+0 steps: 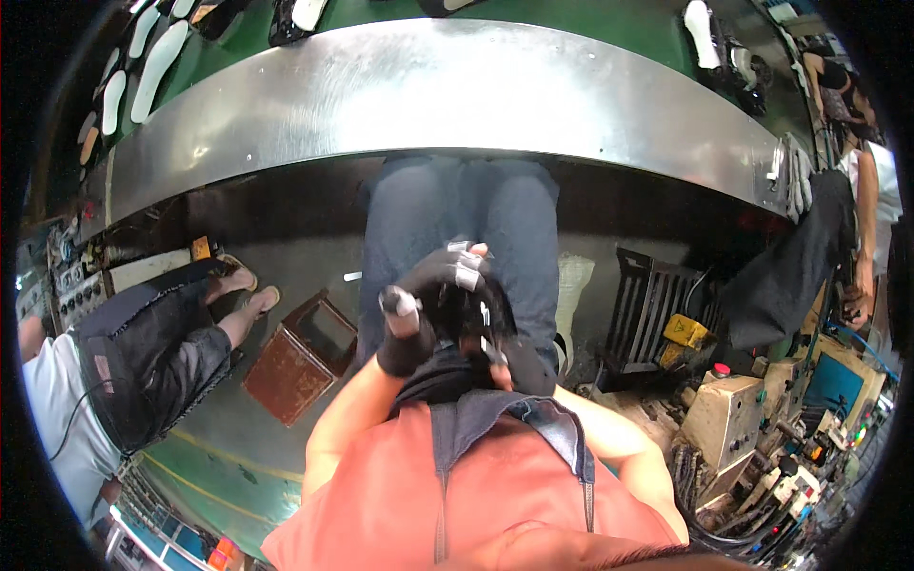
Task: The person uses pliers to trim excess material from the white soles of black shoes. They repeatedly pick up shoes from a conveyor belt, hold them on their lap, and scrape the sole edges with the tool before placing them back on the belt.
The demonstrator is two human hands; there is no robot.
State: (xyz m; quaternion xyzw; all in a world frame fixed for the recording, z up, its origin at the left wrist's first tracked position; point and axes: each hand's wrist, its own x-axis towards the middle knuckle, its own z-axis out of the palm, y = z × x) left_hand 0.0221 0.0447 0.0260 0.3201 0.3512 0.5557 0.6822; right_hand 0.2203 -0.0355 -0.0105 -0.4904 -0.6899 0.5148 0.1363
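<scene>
Over my lap, both hands are at a dark, glossy black piece, whose kind I cannot make out. My left hand, in a black fingerless glove with white wraps on the fingers, curls round its left and far side. The left thumb sticks up apart from it. My right hand, gloved the same way, is closed at the near right end of the piece. Blur and the dark gloves hide where glove ends and piece begins.
A steel ledge crosses ahead of my knees. Beyond it, a green conveyor surface carries white shoe soles and black shoes. Left are a brown box stool and a seated person; right, machinery and another person's arm.
</scene>
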